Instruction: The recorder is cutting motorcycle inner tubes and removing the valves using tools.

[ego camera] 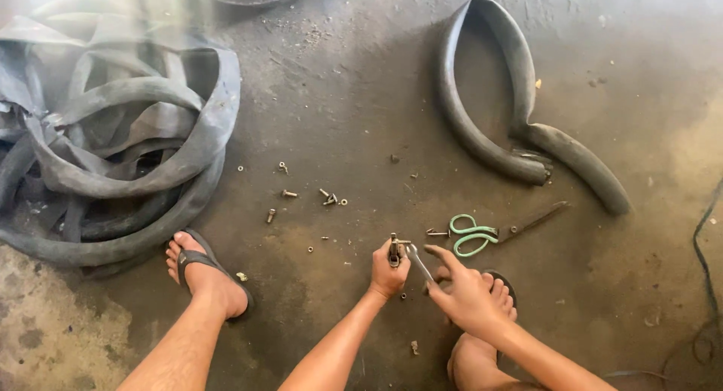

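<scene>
A person squats on a stained concrete floor (346, 97), the left hand (388, 272) clamped around a small dark metal fitting (394, 250) while the right hand (468, 293), fingers closed, works a slim wrench (419, 261) against it. At 1 o'clock of the hands lie green-handled scissors (474, 233). Loose bolts and nuts (330, 199) scatter at 11 o'clock. Farther off, a cut inner tube (520, 127) curls at 1 o'clock; a tube heap (113, 150) fills 10 o'clock.
</scene>
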